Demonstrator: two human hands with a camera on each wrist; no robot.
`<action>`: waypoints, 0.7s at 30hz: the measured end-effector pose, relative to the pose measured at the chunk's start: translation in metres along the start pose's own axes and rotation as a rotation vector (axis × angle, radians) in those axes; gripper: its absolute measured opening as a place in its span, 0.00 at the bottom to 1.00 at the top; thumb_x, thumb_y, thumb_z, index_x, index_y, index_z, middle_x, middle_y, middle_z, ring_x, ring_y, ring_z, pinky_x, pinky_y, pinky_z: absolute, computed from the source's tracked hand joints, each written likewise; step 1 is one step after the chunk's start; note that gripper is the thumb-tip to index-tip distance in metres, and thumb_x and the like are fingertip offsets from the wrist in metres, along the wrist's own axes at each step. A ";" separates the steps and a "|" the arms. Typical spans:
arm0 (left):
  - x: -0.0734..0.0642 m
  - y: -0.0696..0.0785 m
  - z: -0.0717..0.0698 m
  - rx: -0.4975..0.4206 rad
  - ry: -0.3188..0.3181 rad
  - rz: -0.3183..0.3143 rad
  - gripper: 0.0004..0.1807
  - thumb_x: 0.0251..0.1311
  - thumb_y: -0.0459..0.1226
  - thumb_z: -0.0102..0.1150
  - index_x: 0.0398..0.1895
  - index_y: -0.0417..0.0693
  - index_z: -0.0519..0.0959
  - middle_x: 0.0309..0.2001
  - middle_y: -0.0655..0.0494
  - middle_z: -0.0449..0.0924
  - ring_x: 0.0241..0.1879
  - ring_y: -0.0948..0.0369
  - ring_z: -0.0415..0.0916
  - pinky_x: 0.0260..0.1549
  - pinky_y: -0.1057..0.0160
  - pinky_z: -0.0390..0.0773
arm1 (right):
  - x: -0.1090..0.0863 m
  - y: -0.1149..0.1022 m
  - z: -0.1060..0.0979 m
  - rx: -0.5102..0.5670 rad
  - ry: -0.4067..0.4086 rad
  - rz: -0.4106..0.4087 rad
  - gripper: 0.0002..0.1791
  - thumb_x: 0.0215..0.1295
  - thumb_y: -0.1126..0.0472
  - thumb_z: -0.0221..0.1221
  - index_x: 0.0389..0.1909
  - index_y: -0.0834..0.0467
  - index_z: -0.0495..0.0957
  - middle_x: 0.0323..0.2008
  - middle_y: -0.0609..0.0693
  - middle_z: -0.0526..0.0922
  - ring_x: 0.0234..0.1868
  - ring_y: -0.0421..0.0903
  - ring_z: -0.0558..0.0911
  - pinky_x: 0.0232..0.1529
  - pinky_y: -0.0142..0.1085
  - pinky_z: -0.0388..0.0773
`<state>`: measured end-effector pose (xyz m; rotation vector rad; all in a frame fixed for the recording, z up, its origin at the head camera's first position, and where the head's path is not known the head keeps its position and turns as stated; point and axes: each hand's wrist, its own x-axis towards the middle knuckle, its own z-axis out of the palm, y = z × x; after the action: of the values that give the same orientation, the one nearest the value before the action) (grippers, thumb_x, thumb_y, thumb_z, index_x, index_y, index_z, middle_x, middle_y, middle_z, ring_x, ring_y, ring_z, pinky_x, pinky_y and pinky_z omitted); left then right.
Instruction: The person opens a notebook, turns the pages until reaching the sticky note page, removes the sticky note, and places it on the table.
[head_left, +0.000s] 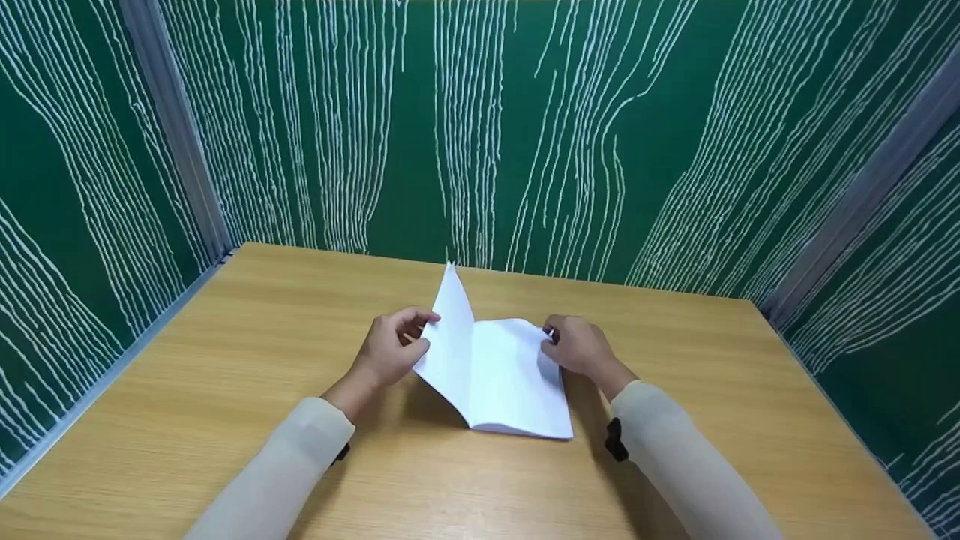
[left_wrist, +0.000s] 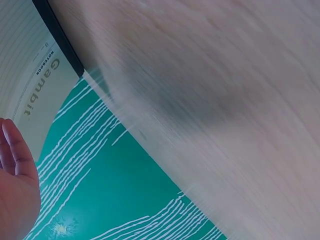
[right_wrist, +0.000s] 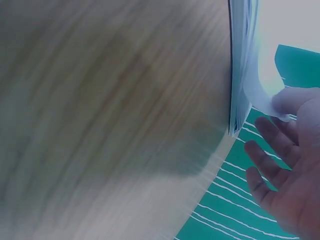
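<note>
Noting at the left a green wall [head_left: 45, 187] bearing wavering white lines, then a grey post [head_left: 176, 112] standing by the far left corner of the tabletop [head_left: 225, 337]. Recording a pale left sleeve [head_left: 270, 472] reaching in from the near side. Finding the left hand [head_left: 388, 345] bending at the left edge of a notebook [head_left: 517, 379], pinching the upturned half between thumb and fingers. Reading "Gambit" and "NOTEBOOK" on the pale cover [left_wrist: 30, 65], with a dark spine [left_wrist: 59, 38] running along its edge. Locating the notebook around the middle of the tabletop, lying open, tilting up at its left half and resting on the wood at its right half, showing white pages. Finding the right hand [head_left: 577, 345] at the far right corner of the notebook, nipping curling paper between thumb and fingers, spreading the remaining fingers loosely, apart from the page stack [right_wrist: 241, 70]. Recording a pale right sleeve [head_left: 697, 465] with a dark object [head_left: 616, 440] showing by its cuff, then another grey post [head_left: 862, 180] standing at the far right.
</note>
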<state>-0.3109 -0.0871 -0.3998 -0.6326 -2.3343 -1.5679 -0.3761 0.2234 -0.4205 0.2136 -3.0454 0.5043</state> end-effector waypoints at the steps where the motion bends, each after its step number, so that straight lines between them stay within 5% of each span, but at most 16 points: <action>1: 0.000 0.000 0.000 0.003 -0.001 -0.003 0.17 0.46 0.31 0.55 0.42 0.56 0.76 0.37 0.61 0.76 0.32 0.61 0.70 0.31 0.64 0.75 | 0.000 0.000 -0.001 0.002 0.006 0.003 0.13 0.51 0.53 0.58 0.38 0.49 0.75 0.31 0.46 0.77 0.30 0.45 0.74 0.28 0.33 0.73; 11: -0.007 0.034 -0.005 -0.008 -0.014 -0.025 0.17 0.48 0.29 0.52 0.44 0.46 0.76 0.40 0.52 0.76 0.32 0.58 0.71 0.33 0.65 0.75 | -0.004 -0.008 -0.009 0.131 0.013 0.004 0.13 0.52 0.45 0.56 0.38 0.44 0.73 0.30 0.44 0.75 0.31 0.44 0.74 0.28 0.32 0.73; 21: -0.011 0.034 -0.004 -0.020 0.002 -0.014 0.16 0.48 0.29 0.53 0.44 0.46 0.76 0.40 0.52 0.76 0.32 0.56 0.71 0.33 0.64 0.76 | -0.011 -0.023 -0.006 0.158 -0.067 -0.090 0.14 0.55 0.41 0.51 0.43 0.36 0.73 0.32 0.41 0.75 0.33 0.43 0.73 0.30 0.33 0.73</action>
<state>-0.2850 -0.0819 -0.3751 -0.6199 -2.3289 -1.5993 -0.3619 0.2050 -0.4083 0.3801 -3.0433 0.7466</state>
